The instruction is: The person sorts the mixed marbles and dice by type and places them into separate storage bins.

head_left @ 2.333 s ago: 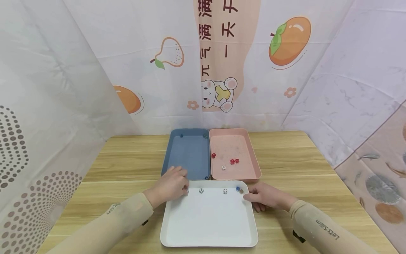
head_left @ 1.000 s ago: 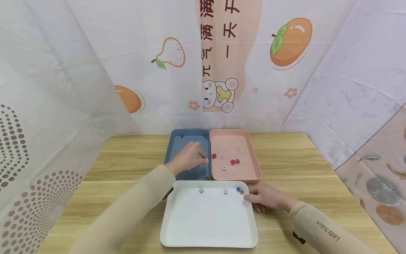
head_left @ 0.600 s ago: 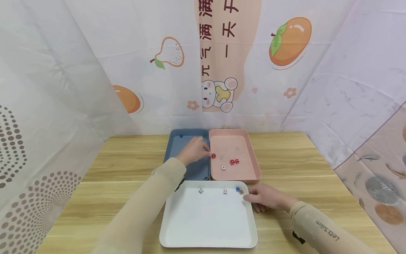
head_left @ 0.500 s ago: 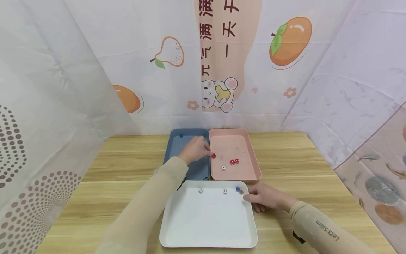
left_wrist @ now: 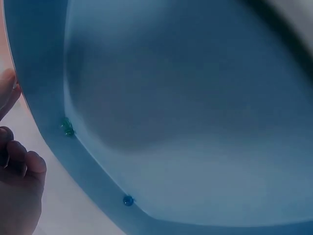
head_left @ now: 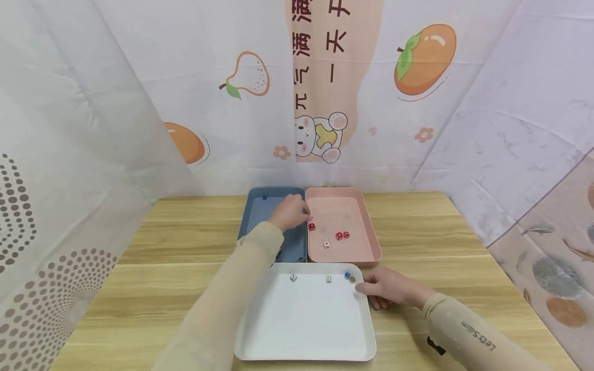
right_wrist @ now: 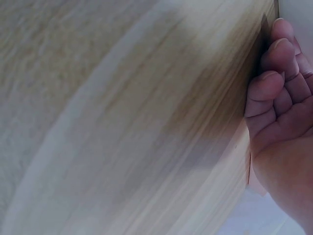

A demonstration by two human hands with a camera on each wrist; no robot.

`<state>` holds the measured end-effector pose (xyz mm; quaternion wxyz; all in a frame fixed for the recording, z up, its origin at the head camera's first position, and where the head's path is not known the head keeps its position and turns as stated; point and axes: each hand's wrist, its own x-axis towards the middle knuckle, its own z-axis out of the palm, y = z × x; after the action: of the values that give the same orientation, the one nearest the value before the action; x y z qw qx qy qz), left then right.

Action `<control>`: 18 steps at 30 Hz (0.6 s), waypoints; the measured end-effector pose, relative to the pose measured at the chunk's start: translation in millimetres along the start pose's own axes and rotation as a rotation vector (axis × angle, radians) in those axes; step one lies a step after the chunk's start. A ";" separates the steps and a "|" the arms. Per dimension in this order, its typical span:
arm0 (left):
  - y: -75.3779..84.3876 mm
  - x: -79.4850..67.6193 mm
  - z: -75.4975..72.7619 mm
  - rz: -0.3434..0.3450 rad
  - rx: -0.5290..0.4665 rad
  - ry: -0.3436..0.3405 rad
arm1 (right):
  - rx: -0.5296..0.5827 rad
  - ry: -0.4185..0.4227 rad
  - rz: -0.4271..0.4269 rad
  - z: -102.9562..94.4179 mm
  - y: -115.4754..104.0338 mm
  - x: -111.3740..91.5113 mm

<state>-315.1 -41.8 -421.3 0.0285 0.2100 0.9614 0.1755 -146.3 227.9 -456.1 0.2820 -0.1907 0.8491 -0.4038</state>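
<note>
My left hand (head_left: 291, 211) pinches a small white die (head_left: 310, 217) between thumb and forefinger, over the wall where the blue tray (head_left: 250, 219) meets the pink tray (head_left: 357, 211). In the left wrist view its thumb and fingertips (left_wrist: 7, 85) show at the left edge, beyond the blue rim. My right hand (head_left: 390, 286) grips the right rim of the white tray (head_left: 303, 319), thumb side over the edge and other fingers curled outside, near the far corner. Two white dice, one left (head_left: 293, 277) and one right (head_left: 328, 279), lie along the white tray's far side.
By the white tray's far right corner sit a blue bead (head_left: 347, 275) and a brownish bead (head_left: 352, 280). The pink tray holds red dice (head_left: 339, 236) and a white die (head_left: 327, 245). Green (left_wrist: 67, 127) and blue (left_wrist: 128, 200) pieces lie in the blue tray. A curtain (head_left: 223, 129) hangs behind.
My left hand has lifted a white die from the white tray's far left corner and carried it forward and right, across the blue tray to the pink tray's edge. The right hand has stayed put.
</note>
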 end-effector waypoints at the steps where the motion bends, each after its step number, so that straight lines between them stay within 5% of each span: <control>1: 0.3 0.4 -0.1 -0.002 0.011 0.000 | -0.002 0.002 0.002 0.0 0.4 0.2; 18: -10.8 -7.2 -2.0 0.016 0.018 0.015 | -0.032 0.015 -0.001 0.4 0.8 -0.5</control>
<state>-313.0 -54.6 -423.3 0.0178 0.2166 0.9614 0.1685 -145.8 228.3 -456.7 0.2722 -0.1925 0.8575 -0.3919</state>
